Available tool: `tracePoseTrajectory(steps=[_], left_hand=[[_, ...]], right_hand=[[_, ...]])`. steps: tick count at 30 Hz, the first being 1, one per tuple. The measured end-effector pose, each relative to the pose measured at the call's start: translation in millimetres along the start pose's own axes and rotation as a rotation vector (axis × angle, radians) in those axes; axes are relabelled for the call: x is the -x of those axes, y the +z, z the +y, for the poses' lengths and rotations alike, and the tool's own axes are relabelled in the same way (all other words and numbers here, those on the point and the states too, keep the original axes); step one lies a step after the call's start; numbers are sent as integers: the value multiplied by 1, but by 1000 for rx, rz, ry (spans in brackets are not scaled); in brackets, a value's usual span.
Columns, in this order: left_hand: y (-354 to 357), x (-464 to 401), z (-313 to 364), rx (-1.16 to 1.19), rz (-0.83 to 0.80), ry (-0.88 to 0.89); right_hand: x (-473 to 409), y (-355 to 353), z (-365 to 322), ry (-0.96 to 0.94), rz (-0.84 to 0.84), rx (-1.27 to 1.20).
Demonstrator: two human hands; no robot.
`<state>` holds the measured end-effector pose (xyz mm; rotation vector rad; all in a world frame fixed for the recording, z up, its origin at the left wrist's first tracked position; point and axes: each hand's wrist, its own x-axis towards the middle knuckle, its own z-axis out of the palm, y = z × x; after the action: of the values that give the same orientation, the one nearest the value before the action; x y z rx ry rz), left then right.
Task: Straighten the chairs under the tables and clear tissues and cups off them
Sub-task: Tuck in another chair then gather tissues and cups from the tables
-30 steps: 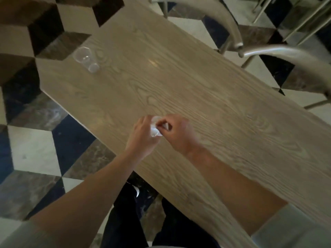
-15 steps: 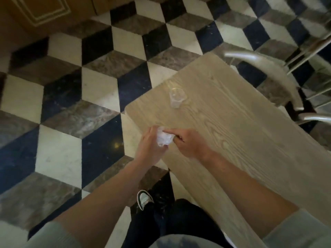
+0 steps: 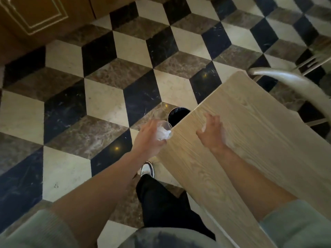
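My left hand [image 3: 147,138] grips a clear plastic cup [image 3: 165,130] with a crumpled white tissue [image 3: 161,134] inside it, held just off the left edge of the light wooden table [image 3: 250,126]. My right hand [image 3: 211,131] hovers over the table near its corner, fingers spread and loosely bent, holding nothing. A metal chair [image 3: 279,77] stands at the table's far end, its curved back showing above the tabletop.
A dark round table base [image 3: 176,115] shows on the floor just beyond the cup, partly hidden under the table corner. The floor [image 3: 107,97] is a black, white and brown cube-pattern tile. A brown panelled door or wall [image 3: 35,15] is at the top left.
The cup has left the table and is now in my left hand with the tissue inside. My right hand let go of the tissue and opened. The view swung left past the table's corner.
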<state>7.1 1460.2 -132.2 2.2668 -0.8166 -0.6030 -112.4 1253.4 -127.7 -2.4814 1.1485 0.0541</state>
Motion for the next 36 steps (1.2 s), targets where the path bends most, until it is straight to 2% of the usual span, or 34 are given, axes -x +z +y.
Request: tracePoseTrajectory(steps=[2, 5, 9, 14, 18, 23, 26, 29, 34, 36], left_hand=[[-14, -35, -17, -46, -13, -6], [-37, -75, -38, -133, -91, -7], [-64, -109, -54, -166, -113, 5], [-100, -150, -77, -137, -176, 72], [-135, -181, -103, -35, -224, 131], [-185, -213, -136, 34, -352, 208], [-216, -235, -143, 10, -422, 237], [-239, -253, -140, -54, -439, 352], [-246, -296, -112, -153, -474, 495], [-235, -312, -91, -198, -472, 576]], right_hand=[[-24, 8, -21, -95, 93, -179], [-44, 4, -70, -154, 139, -498], [-57, 5, -142, -185, -13, -725], [-75, 34, -211, -168, 6, -608], [-94, 48, -253, -58, -14, -622], [-108, 57, -306, 104, 86, -564], [-111, 60, -340, 252, -112, -770], [-122, 52, -362, 274, -357, -980], [-160, 17, -361, 114, -438, -649], [-171, 11, -348, 123, -436, -542]])
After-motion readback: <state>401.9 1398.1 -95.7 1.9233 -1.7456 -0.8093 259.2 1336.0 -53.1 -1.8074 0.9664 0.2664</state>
